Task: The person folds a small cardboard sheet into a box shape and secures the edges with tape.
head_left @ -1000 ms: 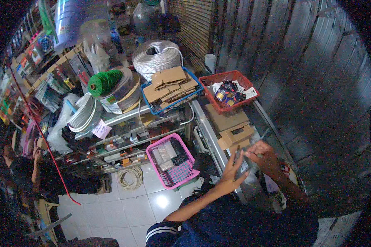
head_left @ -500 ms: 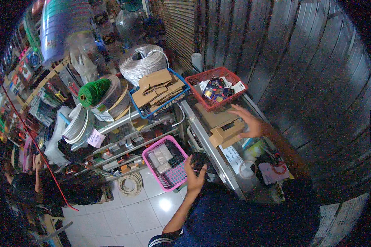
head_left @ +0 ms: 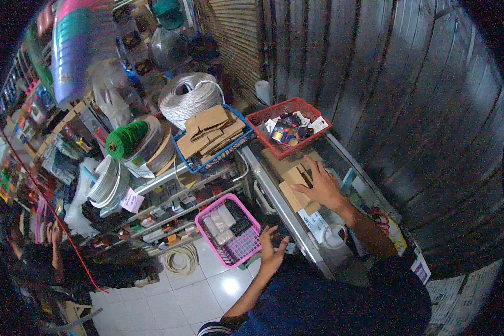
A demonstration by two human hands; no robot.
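Right hand: my right hand (head_left: 326,189) spreads over the small tan cardboard box (head_left: 290,195), thumb apart from fingers; whether it grips, I cannot tell.
Left hand: my left hand (head_left: 272,255), fingers parted and seemingly empty, hangs just beside the pink plastic mesh basket (head_left: 244,242); contact with the rim is unclear.
Change: a second ago both hands are close together above the desk; now they stand well apart, the right one over the box.
Bearing: the handling appears to rest with the right hand alone, leaving the left free.
Box position: on the glass-topped, metal-edged desk (head_left: 291,224), between the red plastic mesh basket (head_left: 295,149) and the white paper slip with handwriting (head_left: 315,222).
Hidden: part of the box's top and its right side, beneath my fingers.
Indistinct: the packets in the pink basket; a co-worker's hand (head_left: 54,232) in the dim left.
Cut off: my striped dark-blue left sleeve (head_left: 214,329), at the lower edge.
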